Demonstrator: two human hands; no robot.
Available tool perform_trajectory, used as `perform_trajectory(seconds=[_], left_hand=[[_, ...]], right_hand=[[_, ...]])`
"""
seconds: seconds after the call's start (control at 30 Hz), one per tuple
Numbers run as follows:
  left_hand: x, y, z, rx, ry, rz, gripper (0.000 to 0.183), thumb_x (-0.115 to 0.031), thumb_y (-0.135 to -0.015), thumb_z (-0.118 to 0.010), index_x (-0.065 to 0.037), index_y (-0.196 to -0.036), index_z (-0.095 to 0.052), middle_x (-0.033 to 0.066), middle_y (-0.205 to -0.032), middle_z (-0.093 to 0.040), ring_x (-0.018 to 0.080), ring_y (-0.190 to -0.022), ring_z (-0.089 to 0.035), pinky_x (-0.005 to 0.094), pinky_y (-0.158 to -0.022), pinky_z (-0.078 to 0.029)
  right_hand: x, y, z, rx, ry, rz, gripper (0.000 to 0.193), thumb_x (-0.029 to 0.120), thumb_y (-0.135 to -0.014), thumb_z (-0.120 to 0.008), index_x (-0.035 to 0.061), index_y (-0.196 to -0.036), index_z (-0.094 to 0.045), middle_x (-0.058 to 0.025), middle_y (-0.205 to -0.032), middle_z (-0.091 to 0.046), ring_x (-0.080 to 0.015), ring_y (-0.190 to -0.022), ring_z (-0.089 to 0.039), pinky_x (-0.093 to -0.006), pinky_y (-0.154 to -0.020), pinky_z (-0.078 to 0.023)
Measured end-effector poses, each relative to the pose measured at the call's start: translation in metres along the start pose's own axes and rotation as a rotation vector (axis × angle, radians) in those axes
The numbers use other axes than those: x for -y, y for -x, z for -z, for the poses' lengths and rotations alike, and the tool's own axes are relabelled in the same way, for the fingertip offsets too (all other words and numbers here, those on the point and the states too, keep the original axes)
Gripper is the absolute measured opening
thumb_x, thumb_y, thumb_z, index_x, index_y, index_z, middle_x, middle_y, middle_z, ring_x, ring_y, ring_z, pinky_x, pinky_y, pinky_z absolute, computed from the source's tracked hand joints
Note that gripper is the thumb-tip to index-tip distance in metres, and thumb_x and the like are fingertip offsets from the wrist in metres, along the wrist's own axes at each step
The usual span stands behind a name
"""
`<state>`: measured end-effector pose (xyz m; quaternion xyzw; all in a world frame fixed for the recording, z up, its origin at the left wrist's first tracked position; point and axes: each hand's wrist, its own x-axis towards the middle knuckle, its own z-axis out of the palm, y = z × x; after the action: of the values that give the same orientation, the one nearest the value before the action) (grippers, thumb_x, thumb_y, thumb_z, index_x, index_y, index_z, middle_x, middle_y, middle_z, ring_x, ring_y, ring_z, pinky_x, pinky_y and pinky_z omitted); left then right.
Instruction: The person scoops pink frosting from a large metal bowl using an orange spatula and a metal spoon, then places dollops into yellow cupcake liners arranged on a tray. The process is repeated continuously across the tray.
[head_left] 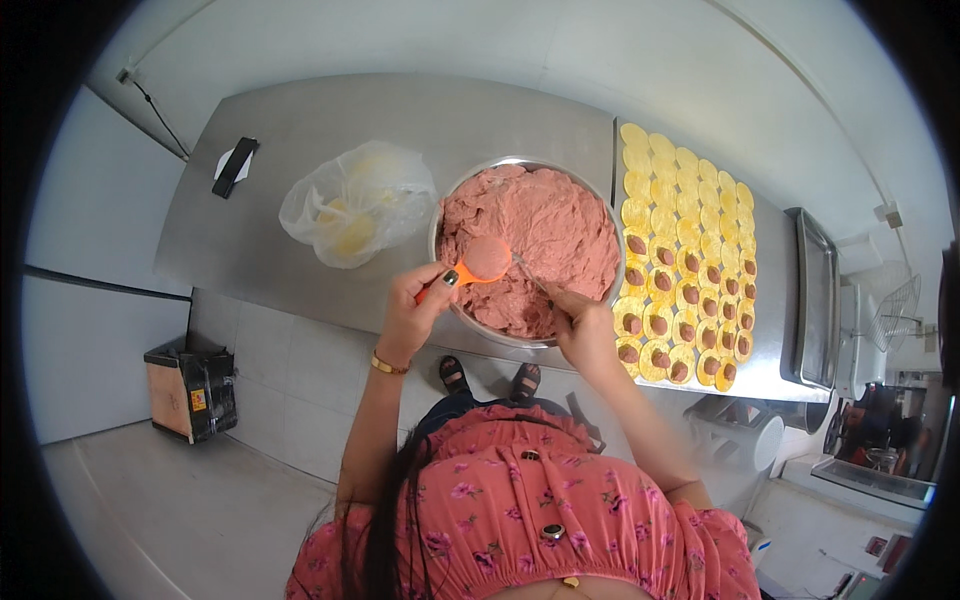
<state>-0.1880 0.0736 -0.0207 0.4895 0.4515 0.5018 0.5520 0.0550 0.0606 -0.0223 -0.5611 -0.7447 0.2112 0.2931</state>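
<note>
A round steel bowl (432, 232) stands on the metal table, heaped with pink ground meat (560, 215). Over its near left part my left hand (420, 300) is closed around the handle of an orange measuring scoop (462, 272), which is full of the same meat. My right hand (580, 325) grips a thin metal utensil (533, 278), its tip close to the scoop's right rim; whether it is a knife or a spoon I cannot tell. To the right of the bowl lie rows of round yellow wrappers (690, 185). The nearer rows carry small meat portions (660, 358).
A clear plastic bag (365, 205) with yellow rounds inside sits left of the bowl. A black object (235, 167) lies at the table's far left. An empty dark tray (815, 300) rests at the right end. On the floor stands a box (190, 390); a white stool (745, 440) is at right.
</note>
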Motion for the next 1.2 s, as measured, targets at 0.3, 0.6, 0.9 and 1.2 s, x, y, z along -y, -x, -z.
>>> perform_trajectory(seconds=[0.3,0.6,0.9,1.2], left_hand=[[-0.012,-0.006,-0.011,0.075,-0.846,-0.467,0.011,-0.013,-0.082,-0.061,-0.005,-0.075,-0.060,0.0137,-0.058,-0.057,0.0348,-0.053,-0.056,0.0392,-0.046,-0.041],[-0.003,-0.019,-0.018,-0.237,-0.865,-0.276,0.020,-0.015,-0.084,-0.059,-0.002,-0.069,-0.059,0.0153,-0.056,-0.056,0.0296,-0.046,-0.055,0.0392,-0.045,-0.039],[0.005,-0.022,0.009,-0.041,-0.364,0.161,0.022,-0.013,-0.083,-0.057,0.002,-0.067,-0.061,0.0012,-0.051,-0.046,0.0071,-0.049,-0.039,0.0272,-0.046,-0.031],[-0.013,-0.010,0.024,-0.007,-0.320,0.056,0.021,-0.010,-0.083,-0.055,0.002,-0.067,-0.060,0.0035,-0.054,-0.050,0.0072,-0.052,-0.044,0.0271,-0.049,-0.035]], right_hand=[[0.021,-0.013,0.017,0.112,-0.076,-0.118,0.031,0.002,-0.075,-0.055,0.0009,-0.104,-0.067,-0.0243,-0.072,-0.062,-0.0375,-0.068,-0.063,-0.0420,-0.063,-0.050],[0.053,0.014,0.028,-0.033,0.229,-0.015,0.042,-0.003,-0.075,-0.057,0.0049,-0.117,-0.060,-0.0144,-0.074,-0.059,-0.0316,-0.060,-0.060,-0.0396,-0.053,-0.047],[0.037,0.018,-0.012,-0.110,0.578,0.342,0.056,0.008,-0.071,-0.055,-0.0026,-0.126,-0.049,-0.0061,-0.078,-0.050,-0.0160,-0.058,-0.058,-0.0283,-0.046,-0.049],[0.039,0.016,-0.033,-0.122,0.591,0.311,0.058,0.006,-0.071,-0.055,-0.0022,-0.128,-0.049,-0.0057,-0.077,-0.050,-0.0158,-0.060,-0.058,-0.0280,-0.048,-0.048]])
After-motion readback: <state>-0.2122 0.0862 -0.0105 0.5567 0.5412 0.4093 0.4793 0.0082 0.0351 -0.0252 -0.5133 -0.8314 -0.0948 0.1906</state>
